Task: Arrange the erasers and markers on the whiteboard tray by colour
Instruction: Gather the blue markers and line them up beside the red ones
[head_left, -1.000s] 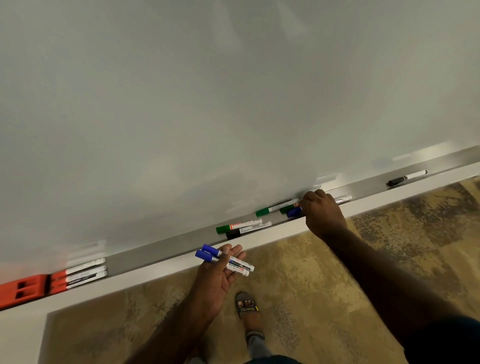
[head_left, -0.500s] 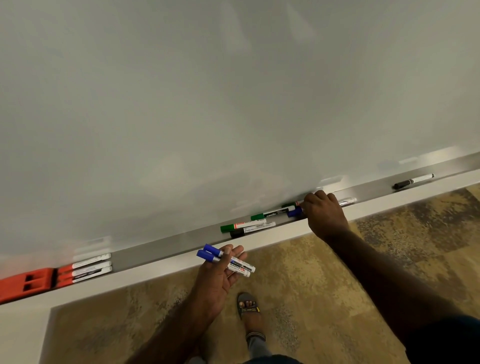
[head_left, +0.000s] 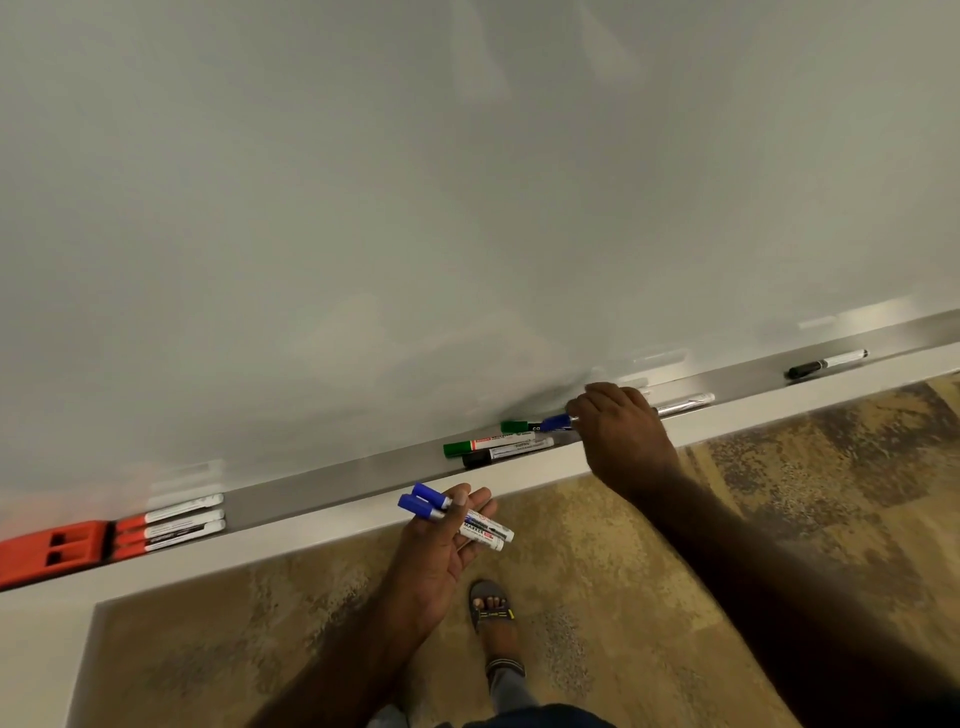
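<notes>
My left hand hangs below the grey whiteboard tray, palm up, holding two blue-capped markers under its thumb. My right hand is curled over the tray and grips a third blue-capped marker. Left of it lie a green marker, another green marker and a black marker. A silver-white marker end sticks out right of my right hand. Far left sit a red eraser and three red markers. A lone black marker lies far right.
The blank whiteboard fills the upper view. Below the tray's white front edge is mottled tan carpet. A sandalled foot stands under my left hand.
My right hand has closed on the blue-capped marker and lifted its cap end off the tray, past the green marker. My left hand stays put with its two markers.
</notes>
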